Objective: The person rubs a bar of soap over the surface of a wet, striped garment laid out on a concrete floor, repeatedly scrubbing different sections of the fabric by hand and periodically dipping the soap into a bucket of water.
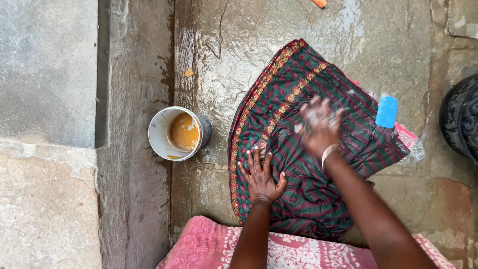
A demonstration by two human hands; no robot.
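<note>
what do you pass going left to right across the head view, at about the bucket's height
bucket → left hand on the striped cloth → right hand, blurred → blue soap bar → dark container at the edge

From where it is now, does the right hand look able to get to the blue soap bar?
Probably yes. The right hand is on the striped cloth, and the blue soap bar lies just beyond it at the cloth's edge, uncovered, with nothing between them.
</note>
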